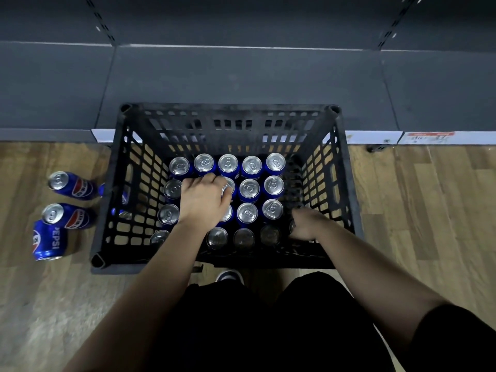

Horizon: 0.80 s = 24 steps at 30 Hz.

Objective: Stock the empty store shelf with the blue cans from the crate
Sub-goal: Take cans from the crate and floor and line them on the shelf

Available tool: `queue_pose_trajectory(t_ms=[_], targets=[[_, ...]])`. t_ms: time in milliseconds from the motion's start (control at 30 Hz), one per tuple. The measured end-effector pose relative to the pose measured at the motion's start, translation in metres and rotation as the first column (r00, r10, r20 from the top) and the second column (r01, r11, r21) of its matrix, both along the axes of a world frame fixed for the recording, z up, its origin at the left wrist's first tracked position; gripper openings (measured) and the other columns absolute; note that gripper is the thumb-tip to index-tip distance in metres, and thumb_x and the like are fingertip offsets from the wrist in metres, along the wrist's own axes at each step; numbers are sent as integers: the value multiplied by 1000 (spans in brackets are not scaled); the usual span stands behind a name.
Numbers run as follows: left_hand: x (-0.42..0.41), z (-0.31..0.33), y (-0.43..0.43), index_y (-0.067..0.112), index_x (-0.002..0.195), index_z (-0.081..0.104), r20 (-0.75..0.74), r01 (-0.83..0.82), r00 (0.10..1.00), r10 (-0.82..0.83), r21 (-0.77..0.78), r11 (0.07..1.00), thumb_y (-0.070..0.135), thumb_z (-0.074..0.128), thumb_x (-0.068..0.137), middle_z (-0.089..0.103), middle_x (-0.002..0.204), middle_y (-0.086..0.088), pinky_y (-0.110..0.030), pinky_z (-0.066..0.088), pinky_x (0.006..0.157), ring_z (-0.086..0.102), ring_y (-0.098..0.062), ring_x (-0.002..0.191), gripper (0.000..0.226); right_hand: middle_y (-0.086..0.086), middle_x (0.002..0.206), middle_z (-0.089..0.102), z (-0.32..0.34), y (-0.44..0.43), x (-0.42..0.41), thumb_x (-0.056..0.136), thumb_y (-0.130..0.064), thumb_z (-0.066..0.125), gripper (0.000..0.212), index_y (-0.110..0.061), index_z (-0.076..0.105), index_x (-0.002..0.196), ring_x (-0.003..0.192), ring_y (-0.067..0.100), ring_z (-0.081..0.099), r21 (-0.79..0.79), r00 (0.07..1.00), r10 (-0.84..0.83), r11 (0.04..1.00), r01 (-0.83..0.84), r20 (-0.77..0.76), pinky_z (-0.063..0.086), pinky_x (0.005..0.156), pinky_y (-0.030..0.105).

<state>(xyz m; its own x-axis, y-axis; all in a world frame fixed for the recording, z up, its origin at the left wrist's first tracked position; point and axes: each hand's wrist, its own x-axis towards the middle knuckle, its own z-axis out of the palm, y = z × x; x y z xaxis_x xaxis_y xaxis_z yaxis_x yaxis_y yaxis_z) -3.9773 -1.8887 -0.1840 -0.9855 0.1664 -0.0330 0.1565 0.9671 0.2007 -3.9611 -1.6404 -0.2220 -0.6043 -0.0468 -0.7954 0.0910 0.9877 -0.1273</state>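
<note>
A black plastic crate (346,183) stands on the floor against the dark grey bottom shelf (241,81). Several upright blue cans (249,189) with silver tops fill it in rows. My left hand (202,198) is down among the middle cans, fingers curled over the top of one can. My right hand (306,224) is at the crate's near right corner, fingers closed around a can that is mostly hidden by the hand. The shelf holds no cans.
Three blue cans stand or lie on the wooden floor left of the crate: one upright (71,185), one upright (64,214), one on its side (48,241). A price label strip (429,137) runs along the shelf edge. My legs and a shoe (229,276) are below the crate.
</note>
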Motion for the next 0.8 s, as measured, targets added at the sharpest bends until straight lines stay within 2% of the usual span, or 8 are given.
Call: queue_pose_trajectory(t_ms=[233, 367, 500, 600, 700, 800], targets=[[-9, 57, 7, 18, 103, 66, 13, 6, 1000, -5, -19, 1000, 35, 47, 93, 64, 98, -2, -40, 35, 91, 61, -26, 86, 27, 9, 113, 59, 69, -2, -10, 72, -45, 74, 57, -12, 55, 115, 97, 24, 56, -63, 983, -144, 988, 138, -111, 41, 71, 26], [-10, 124, 12, 19, 101, 66, 13, 13, 1000, -13, -3, 1000, 34, 48, 92, 65, 98, 0, -41, 37, 91, 61, -25, 87, 25, 8, 113, 62, 144, -6, -19, 70, -49, 72, 60, -12, 57, 115, 99, 24, 60, -70, 976, -164, 985, 155, -144, 52, 79, 29], [-11, 213, 10, 19, 95, 66, -12, 5, 1000, -5, 18, 1000, 32, 53, 89, 65, 92, 0, -40, 39, 85, 63, -27, 81, 19, 9, 113, 61, 243, -11, -30, 76, -51, 68, 63, -11, 54, 124, 98, 23, 58, -55, 975, -149, 988, 141, -168, 51, 78, 29], [-17, 291, 9, 21, 100, 66, -22, 6, 1000, -6, 15, 1000, 33, 50, 90, 66, 97, 1, -39, 37, 89, 63, -25, 88, 22, 8, 110, 63, 326, -15, -41, 77, -49, 67, 59, -12, 56, 121, 95, 22, 59, -67, 973, -143, 989, 133, -183, 51, 76, 27], [-27, 375, 8, 20, 97, 68, -85, 19, 996, -15, 40, 999, 32, 55, 88, 66, 93, 0, -38, 37, 87, 63, -26, 85, 19, 7, 111, 67, 415, -19, -55, 71, -48, 69, 56, -15, 62, 116, 94, 22, 64, -98, 966, -164, 984, 147, -201, 56, 79, 30], [-41, 455, 7, 21, 100, 66, -115, 40, 993, -34, 46, 998, 33, 48, 91, 66, 96, 1, -39, 37, 88, 63, -25, 86, 24, 7, 110, 64, 504, -24, -70, 70, -45, 72, 59, -13, 57, 117, 91, 25, 65, -168, 951, -220, 968, 186, -216, 54, 66, 27]])
